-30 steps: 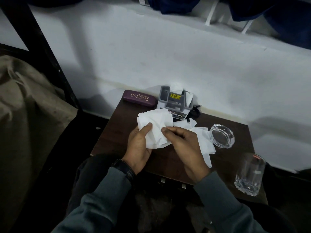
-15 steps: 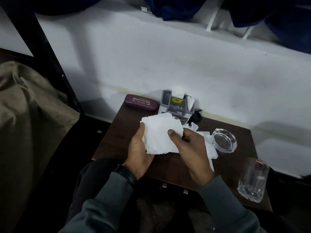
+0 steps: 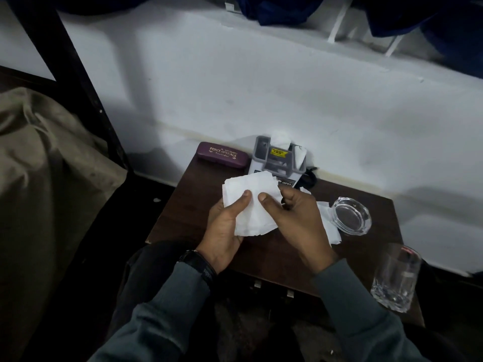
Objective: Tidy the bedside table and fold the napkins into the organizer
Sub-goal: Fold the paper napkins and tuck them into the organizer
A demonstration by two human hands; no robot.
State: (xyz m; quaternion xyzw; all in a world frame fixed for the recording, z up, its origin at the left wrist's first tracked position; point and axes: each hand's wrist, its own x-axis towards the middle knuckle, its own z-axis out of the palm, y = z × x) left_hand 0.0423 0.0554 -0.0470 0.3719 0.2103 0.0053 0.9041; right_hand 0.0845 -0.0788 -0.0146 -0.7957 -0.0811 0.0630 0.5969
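I hold one napkin [image 3: 251, 189] up off the table [image 3: 183, 212], in front of me, because thin paper creases more cleanly between two grips than flat on dark wood, where I judge it would slide. My left hand [image 3: 224, 231] grips its left side with the thumb pressed on the face and the palm behind as a backing. My right hand [image 3: 300, 226] pinches the right side the same way, thumb on top and the other fingers [image 3: 290, 203] curled behind. Both hands are closed on the paper, and the two thumbs sit close together near the middle, which I take to be where the next crease should run. The sheet looks already doubled, though in this dim light I cannot be sure how many layers there are. The organizer [image 3: 274, 163] stands at the back of the table against the wall, just beyond the napkin's top edge, so a short reach forward should be enough once the fold is done. Some white paper [image 3: 281, 139] already stands upright in its slots. The loose napkins [image 3: 330, 231] lie partly under my right hand and touch the ashtray [image 3: 351, 215], close by so the next one is easy to take. The glasses case [image 3: 222, 154] lies along the back edge just left of the organizer, out of my working space. The glass [image 3: 396, 278] stands at the near right corner, well apart from the paper, where I judge my right elbow could knock it.
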